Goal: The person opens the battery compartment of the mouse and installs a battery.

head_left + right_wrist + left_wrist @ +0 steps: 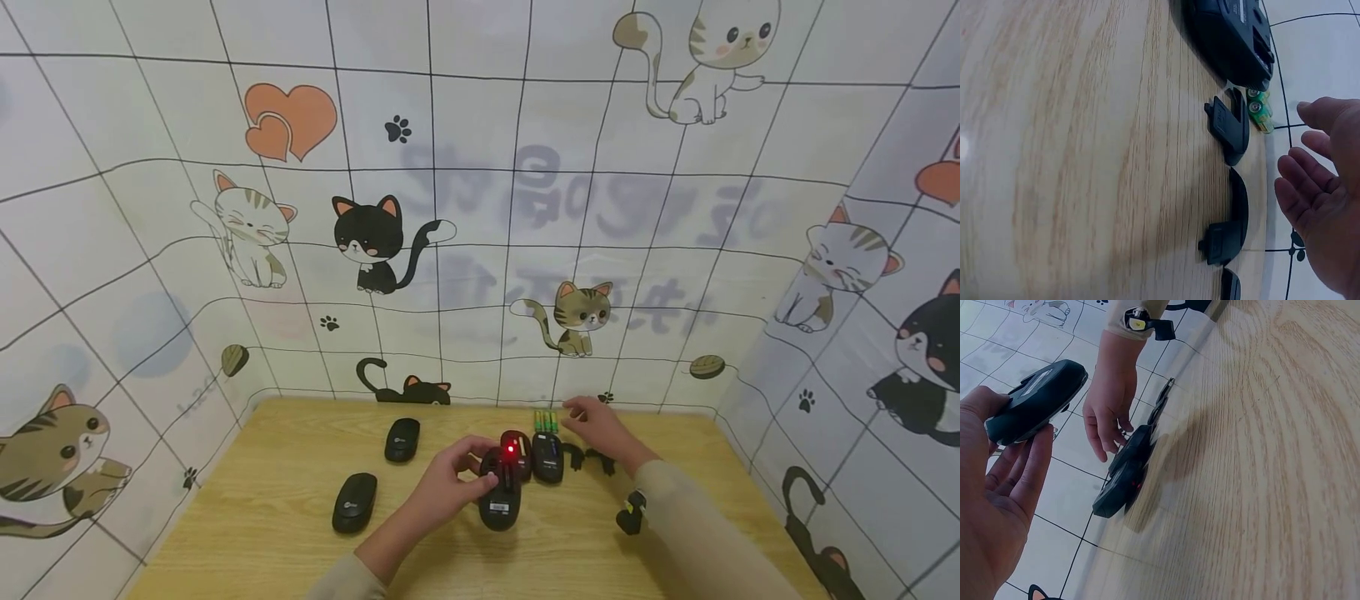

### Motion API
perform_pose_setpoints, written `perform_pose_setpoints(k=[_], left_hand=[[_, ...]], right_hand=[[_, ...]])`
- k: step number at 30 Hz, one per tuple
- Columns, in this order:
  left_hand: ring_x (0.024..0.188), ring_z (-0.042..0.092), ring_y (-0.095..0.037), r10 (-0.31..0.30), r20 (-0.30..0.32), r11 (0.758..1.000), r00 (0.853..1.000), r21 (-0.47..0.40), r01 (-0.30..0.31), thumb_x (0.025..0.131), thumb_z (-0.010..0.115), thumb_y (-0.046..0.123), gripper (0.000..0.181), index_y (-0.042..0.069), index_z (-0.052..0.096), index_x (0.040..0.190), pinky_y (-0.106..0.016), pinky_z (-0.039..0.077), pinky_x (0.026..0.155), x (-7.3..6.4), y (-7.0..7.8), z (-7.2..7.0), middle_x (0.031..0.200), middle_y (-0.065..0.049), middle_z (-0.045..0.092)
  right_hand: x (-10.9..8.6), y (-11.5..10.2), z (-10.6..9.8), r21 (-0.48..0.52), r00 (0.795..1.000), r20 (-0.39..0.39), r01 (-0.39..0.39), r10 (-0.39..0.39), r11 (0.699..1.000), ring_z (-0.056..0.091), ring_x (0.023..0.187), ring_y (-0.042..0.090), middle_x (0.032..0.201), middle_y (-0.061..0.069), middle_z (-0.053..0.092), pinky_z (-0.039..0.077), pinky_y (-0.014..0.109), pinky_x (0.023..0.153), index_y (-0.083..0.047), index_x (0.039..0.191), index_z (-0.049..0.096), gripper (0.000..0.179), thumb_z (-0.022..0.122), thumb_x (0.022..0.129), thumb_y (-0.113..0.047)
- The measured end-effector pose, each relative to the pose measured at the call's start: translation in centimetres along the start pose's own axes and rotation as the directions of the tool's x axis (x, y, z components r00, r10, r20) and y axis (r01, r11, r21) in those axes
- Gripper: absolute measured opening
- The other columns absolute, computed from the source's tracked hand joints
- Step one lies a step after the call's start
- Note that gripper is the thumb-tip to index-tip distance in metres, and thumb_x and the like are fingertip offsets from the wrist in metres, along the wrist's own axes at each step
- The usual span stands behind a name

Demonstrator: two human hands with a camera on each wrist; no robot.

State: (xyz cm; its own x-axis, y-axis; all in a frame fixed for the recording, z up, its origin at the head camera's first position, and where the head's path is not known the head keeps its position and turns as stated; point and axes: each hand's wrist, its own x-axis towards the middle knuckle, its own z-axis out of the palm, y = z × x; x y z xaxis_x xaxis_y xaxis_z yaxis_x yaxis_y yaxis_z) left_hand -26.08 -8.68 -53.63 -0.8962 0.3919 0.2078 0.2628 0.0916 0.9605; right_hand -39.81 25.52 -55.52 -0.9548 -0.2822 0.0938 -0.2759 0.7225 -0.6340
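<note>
Over the middle of the table, a mouse was held up by the left hand, underside up with its label showing. Thumb and fingers pinched it by the sides, which was the right spot imo: hard plastic shell, so probably light, stiff and a bit slick, nothing to squash. I'd have kept fingertips off the bottom.

Just beyond sat a red mouse and a black mouse, with batteries behind and covers alongside; those looked thin, likely the snappable bits. The right hand hovered near the batteries, fingers loosely bent, thumb apart, no grip on anything I could see. Two more mice sat off left.
</note>
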Motion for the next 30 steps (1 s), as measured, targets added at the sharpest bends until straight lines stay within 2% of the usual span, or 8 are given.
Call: perform_pose_setpoints(k=[6,14,22,30], left_hand=[[0.101,0.069,-0.025,-0.005,0.002,1.0,1.0,-0.001,0.005,0.102,0.081,0.013,0.045,0.009,0.067,0.144,-0.036,0.069,0.074,0.0,0.0,0.0,0.127,-0.009,0.067],[0.102,0.069,-0.026,-0.011,-0.004,1.0,1.0,-0.004,0.011,0.102,0.081,0.013,0.046,0.006,0.066,0.145,-0.036,0.068,0.074,0.0,0.0,0.1,0.128,-0.009,0.067],[0.103,0.068,-0.027,-0.023,-0.011,1.0,1.0,-0.014,0.023,0.102,0.082,0.015,0.046,0.007,0.067,0.145,-0.036,0.068,0.075,0.0,0.0,0.0,0.127,-0.008,0.067],[0.102,0.068,-0.026,-0.024,-0.014,1.0,1.0,-0.013,0.024,0.102,0.082,0.015,0.04,0.021,0.071,0.14,-0.036,0.069,0.074,0.0,0.1,-0.1,0.128,-0.008,0.067]], right_hand=[[0.7,-0.1,0.7,-0.01,0.998,0.046,-0.041,0.041,0.999,0.069,0.109,0.031,0.119,0.014,0.071,0.062,0.05,0.091,0.002,0.141,0.068,0.04,0.073,0.108,-0.018],[1.2,0.3,1.2,-0.026,0.996,0.077,-0.044,0.046,0.999,0.069,0.112,0.03,0.119,0.011,0.072,0.062,0.05,0.094,0.001,0.145,0.067,0.042,0.073,0.108,-0.017],[1.8,0.6,1.1,-0.005,0.989,0.148,0.013,-0.012,1.0,0.072,0.111,0.032,0.12,0.014,0.075,0.062,0.052,0.095,0.005,0.149,0.063,0.049,0.074,0.107,-0.015],[2.2,0.4,0.8,0.009,0.978,0.205,0.035,-0.036,0.999,0.072,0.109,0.031,0.12,0.016,0.075,0.063,0.049,0.088,0.003,0.152,0.062,0.05,0.074,0.107,-0.016]])
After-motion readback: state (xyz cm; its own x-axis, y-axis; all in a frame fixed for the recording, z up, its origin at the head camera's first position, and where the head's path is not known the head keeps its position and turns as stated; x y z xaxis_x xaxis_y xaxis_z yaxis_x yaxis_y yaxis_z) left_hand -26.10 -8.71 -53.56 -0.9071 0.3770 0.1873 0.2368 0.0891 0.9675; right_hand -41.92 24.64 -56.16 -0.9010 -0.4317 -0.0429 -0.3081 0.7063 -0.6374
